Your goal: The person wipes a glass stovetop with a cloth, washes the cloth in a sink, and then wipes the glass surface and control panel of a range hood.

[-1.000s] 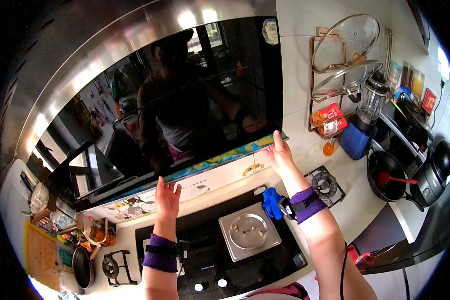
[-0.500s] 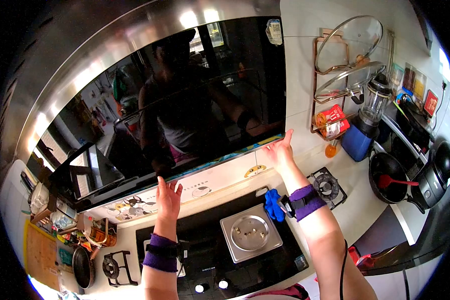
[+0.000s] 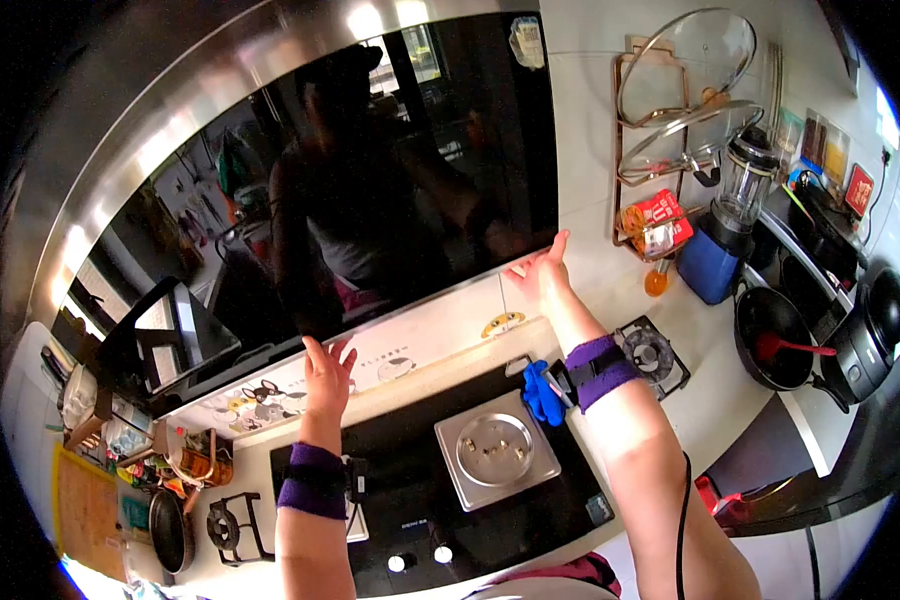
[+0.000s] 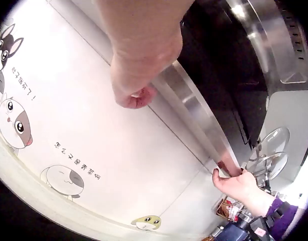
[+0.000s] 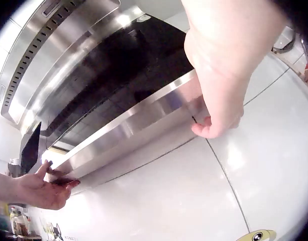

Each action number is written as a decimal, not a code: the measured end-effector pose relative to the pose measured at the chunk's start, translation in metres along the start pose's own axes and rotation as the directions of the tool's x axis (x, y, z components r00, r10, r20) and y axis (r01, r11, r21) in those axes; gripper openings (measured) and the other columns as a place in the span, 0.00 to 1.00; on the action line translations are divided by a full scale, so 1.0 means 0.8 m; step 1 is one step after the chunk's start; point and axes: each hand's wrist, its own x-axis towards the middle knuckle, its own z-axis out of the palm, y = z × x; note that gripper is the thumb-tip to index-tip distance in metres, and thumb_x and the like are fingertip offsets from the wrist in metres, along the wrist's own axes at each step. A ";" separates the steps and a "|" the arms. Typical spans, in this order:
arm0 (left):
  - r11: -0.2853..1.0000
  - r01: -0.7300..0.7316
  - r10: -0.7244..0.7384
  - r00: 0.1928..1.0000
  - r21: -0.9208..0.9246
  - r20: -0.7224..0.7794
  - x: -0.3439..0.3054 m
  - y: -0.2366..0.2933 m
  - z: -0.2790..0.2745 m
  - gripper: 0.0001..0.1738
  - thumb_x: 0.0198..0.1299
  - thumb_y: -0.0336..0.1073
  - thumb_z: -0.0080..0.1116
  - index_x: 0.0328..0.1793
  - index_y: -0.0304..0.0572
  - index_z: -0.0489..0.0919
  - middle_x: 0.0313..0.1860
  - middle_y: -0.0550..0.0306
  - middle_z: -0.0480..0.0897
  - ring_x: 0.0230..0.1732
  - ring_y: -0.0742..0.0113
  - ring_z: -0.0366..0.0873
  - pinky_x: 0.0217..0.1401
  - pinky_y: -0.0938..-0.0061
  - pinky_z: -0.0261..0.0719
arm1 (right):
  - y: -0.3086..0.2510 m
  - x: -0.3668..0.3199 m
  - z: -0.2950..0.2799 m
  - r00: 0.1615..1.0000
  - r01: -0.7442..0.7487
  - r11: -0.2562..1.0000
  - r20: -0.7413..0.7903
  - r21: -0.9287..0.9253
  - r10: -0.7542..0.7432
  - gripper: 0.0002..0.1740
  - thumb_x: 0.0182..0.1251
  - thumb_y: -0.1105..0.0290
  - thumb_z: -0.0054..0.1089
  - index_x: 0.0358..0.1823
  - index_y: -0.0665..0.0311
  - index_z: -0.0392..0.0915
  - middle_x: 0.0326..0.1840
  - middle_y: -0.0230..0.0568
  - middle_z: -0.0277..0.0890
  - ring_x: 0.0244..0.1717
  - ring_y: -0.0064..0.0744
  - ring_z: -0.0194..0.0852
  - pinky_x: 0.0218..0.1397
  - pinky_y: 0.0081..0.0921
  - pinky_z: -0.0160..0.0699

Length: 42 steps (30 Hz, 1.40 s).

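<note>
The black glass panel (image 3: 420, 170) of a range hood fills the upper part of the head view, with a bright metal strip (image 5: 129, 125) along its lower edge. My left hand (image 3: 327, 378) is at this edge left of the middle, thumb up at the front and fingers spread below. At the right end of the same edge is my right hand (image 3: 544, 275), its thumb pointing up beside the corner and its fingertips under the edge. Both palms face the head camera. The wrist views show fingers beneath the metal strip, with each wrist partly hiding its own hand.
Below lies a black cooktop (image 3: 390, 460) with a steel tray (image 3: 455, 490) and small pieces on its round plate. A blue cloth (image 3: 542, 392) lies beside it. On the right are a lid rack (image 3: 620, 150), a blender (image 3: 710, 255) and a wok (image 3: 770, 335); a pan (image 3: 173, 530) stands left.
The blue and yellow strip along the panel's lower edge narrowed and is now out of sight. Both hands moved slightly with the panel's edge, and the head view shifted a little.
</note>
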 end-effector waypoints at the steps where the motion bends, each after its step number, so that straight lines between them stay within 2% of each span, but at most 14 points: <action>1: 1.000 0.022 -0.022 1.000 -0.003 -0.008 -0.002 0.003 0.002 0.41 0.68 0.66 0.46 0.76 0.48 0.56 0.73 0.57 0.62 0.66 0.55 0.69 0.66 0.54 0.70 | -0.002 -0.008 -0.003 0.999 -0.006 1.000 -0.048 -0.005 0.006 0.55 0.65 0.22 0.26 0.77 0.61 0.48 0.74 0.41 0.59 0.71 0.37 0.58 0.71 0.48 0.61; 4: 0.990 0.098 -0.105 0.992 0.101 0.068 -0.028 0.011 -0.001 0.47 0.69 0.69 0.39 0.82 0.48 0.46 0.79 0.54 0.58 0.64 0.57 0.71 0.64 0.59 0.71 | 0.032 -0.054 -0.047 0.986 0.093 0.834 -0.066 -0.543 -0.153 0.43 0.73 0.34 0.39 0.69 0.69 0.63 0.65 0.51 0.69 0.65 0.45 0.67 0.68 0.43 0.69; 6: 0.971 0.086 -0.112 0.988 0.221 0.109 -0.056 0.002 -0.009 0.46 0.70 0.69 0.36 0.83 0.48 0.45 0.73 0.53 0.68 0.60 0.61 0.74 0.60 0.65 0.72 | 0.075 -0.098 -0.103 0.919 0.329 0.231 0.254 -0.916 -0.302 0.30 0.68 0.53 0.58 0.64 0.65 0.71 0.62 0.53 0.71 0.62 0.45 0.70 0.69 0.41 0.66; 8: 0.953 0.165 -0.189 0.979 0.256 0.074 -0.092 -0.013 -0.008 0.44 0.70 0.69 0.36 0.82 0.49 0.49 0.72 0.53 0.70 0.57 0.63 0.75 0.57 0.68 0.74 | 0.115 -0.145 -0.153 0.852 0.422 -0.259 0.478 -0.869 -0.216 0.30 0.58 0.58 0.68 0.63 0.51 0.74 0.61 0.51 0.71 0.63 0.53 0.66 0.66 0.46 0.66; 11: 0.937 0.273 -0.300 0.949 0.220 0.097 -0.143 -0.055 -0.016 0.42 0.71 0.68 0.36 0.80 0.49 0.54 0.69 0.50 0.72 0.53 0.64 0.78 0.53 0.72 0.76 | 0.181 -0.175 -0.226 0.881 0.332 -0.384 0.429 -0.861 -0.201 0.33 0.53 0.62 0.70 0.64 0.47 0.74 0.69 0.50 0.62 0.64 0.56 0.63 0.66 0.49 0.67; 15: 0.912 0.349 -0.377 0.920 0.214 0.107 -0.215 -0.088 -0.023 0.41 0.71 0.67 0.35 0.77 0.44 0.59 0.65 0.48 0.75 0.49 0.65 0.80 0.51 0.71 0.78 | 0.182 -0.156 -0.251 0.900 0.258 -0.294 0.340 -0.920 -0.274 0.32 0.51 0.78 0.63 0.61 0.51 0.76 0.63 0.51 0.66 0.59 0.56 0.66 0.63 0.48 0.70; 17: 0.894 0.383 -0.413 0.906 0.230 0.096 -0.249 -0.091 -0.034 0.42 0.69 0.70 0.34 0.77 0.49 0.59 0.65 0.51 0.74 0.50 0.63 0.79 0.52 0.69 0.76 | 0.179 -0.127 -0.251 0.842 0.381 0.021 0.338 -0.924 -0.421 0.26 0.55 0.80 0.55 0.58 0.57 0.78 0.51 0.53 0.74 0.53 0.55 0.70 0.62 0.43 0.70; 19: 0.891 0.417 -0.433 0.899 0.177 0.060 -0.276 -0.091 -0.047 0.40 0.70 0.68 0.36 0.75 0.48 0.62 0.64 0.51 0.75 0.49 0.63 0.79 0.52 0.69 0.77 | 0.161 -0.117 -0.216 0.833 0.420 0.114 0.333 -0.900 -0.442 0.26 0.57 0.79 0.51 0.60 0.59 0.76 0.54 0.54 0.73 0.56 0.55 0.70 0.63 0.43 0.70; 21: 0.895 0.430 -0.435 0.900 0.117 0.030 -0.302 -0.089 -0.061 0.38 0.71 0.66 0.37 0.74 0.45 0.63 0.64 0.50 0.76 0.49 0.64 0.80 0.51 0.71 0.77 | 0.186 -0.095 -0.220 0.878 0.398 -0.020 0.388 -0.917 -0.281 0.34 0.58 0.72 0.52 0.71 0.57 0.66 0.67 0.57 0.64 0.66 0.58 0.63 0.69 0.49 0.63; 23: 0.892 0.444 -0.445 0.895 0.087 -0.006 -0.323 -0.082 -0.065 0.36 0.72 0.66 0.36 0.71 0.46 0.66 0.61 0.52 0.77 0.48 0.63 0.80 0.52 0.69 0.76 | 0.238 -0.099 -0.229 0.940 0.268 -0.413 0.331 -0.870 -0.088 0.39 0.60 0.64 0.54 0.76 0.55 0.58 0.76 0.58 0.53 0.75 0.61 0.51 0.74 0.61 0.51; 24: 0.893 0.444 -0.444 0.896 0.073 -0.020 -0.332 -0.078 -0.068 0.36 0.72 0.66 0.36 0.71 0.46 0.66 0.61 0.52 0.77 0.48 0.62 0.80 0.52 0.69 0.76 | 0.246 -0.099 -0.212 0.945 0.260 -0.443 0.321 -0.858 -0.068 0.42 0.61 0.57 0.54 0.78 0.54 0.52 0.80 0.57 0.45 0.79 0.62 0.41 0.75 0.68 0.40; 31: 0.908 0.415 -0.418 0.904 -0.050 -0.086 -0.356 -0.069 -0.068 0.34 0.72 0.65 0.37 0.68 0.47 0.68 0.60 0.52 0.78 0.48 0.62 0.79 0.53 0.68 0.75 | 0.382 -0.113 -0.070 0.965 0.263 -0.452 0.220 -0.853 0.145 0.45 0.64 0.52 0.53 0.79 0.62 0.48 0.82 0.60 0.40 0.81 0.66 0.32 0.79 0.62 0.32; 36: 0.936 0.351 -0.347 0.924 -0.002 -0.158 -0.348 -0.074 -0.072 0.32 0.73 0.63 0.37 0.67 0.45 0.68 0.58 0.50 0.79 0.46 0.61 0.80 0.53 0.68 0.75 | 0.480 -0.182 0.002 0.817 0.576 -0.243 0.556 -0.781 0.152 0.44 0.54 0.57 0.63 0.73 0.61 0.60 0.75 0.60 0.53 0.76 0.68 0.44 0.74 0.65 0.47; 42: 0.932 0.361 -0.351 0.919 0.023 -0.176 -0.343 -0.069 -0.087 0.32 0.73 0.64 0.37 0.65 0.48 0.70 0.55 0.55 0.80 0.44 0.64 0.80 0.50 0.69 0.76 | 0.467 -0.256 -0.021 0.480 0.851 -0.088 0.699 -0.517 0.530 0.46 0.54 0.55 0.64 0.76 0.55 0.58 0.80 0.50 0.50 0.81 0.58 0.38 0.80 0.60 0.33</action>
